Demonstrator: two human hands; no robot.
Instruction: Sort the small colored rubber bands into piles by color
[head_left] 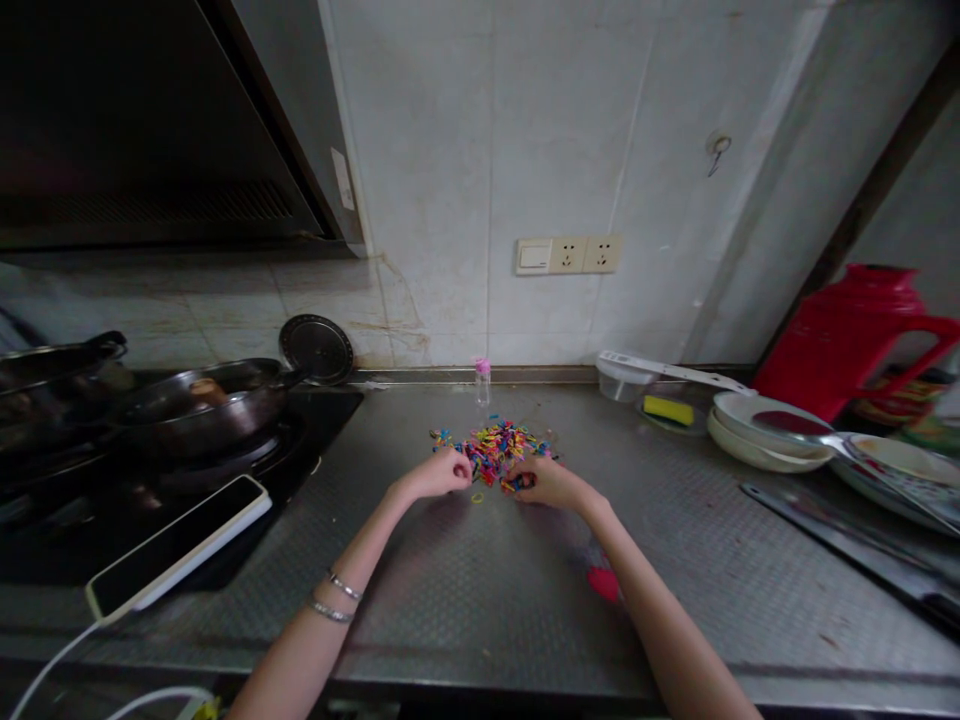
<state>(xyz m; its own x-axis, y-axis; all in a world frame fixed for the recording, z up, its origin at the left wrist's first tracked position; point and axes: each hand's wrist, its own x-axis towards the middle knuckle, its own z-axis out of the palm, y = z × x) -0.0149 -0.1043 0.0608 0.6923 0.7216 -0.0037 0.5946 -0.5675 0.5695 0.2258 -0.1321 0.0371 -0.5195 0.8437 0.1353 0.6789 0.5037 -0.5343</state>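
Observation:
A loose pile of small multicoloured rubber bands [499, 445] lies on the metal counter in front of me. At the pile's left edge is my left hand [442, 472], its fingers curled in; whatever they hold, if anything, is hidden. My right hand [551, 482] rests at the right edge with thumb and fingers bent round some dark and coloured bands. One yellow-green band sits apart on the counter between the hands. Behind the pile stands a small clear bottle [482, 385] with a pink cap. Partly covered by my right forearm is a bright pink-red item [604, 583].
On the left are a stove with a pan [202, 415] and a phone-like device [176, 545] on a white cable. To the right stand a plastic tub [622, 382], a yellow sponge [667, 410], stacked bowls [765, 450], a knife [840, 535] and a red thermos [840, 340].

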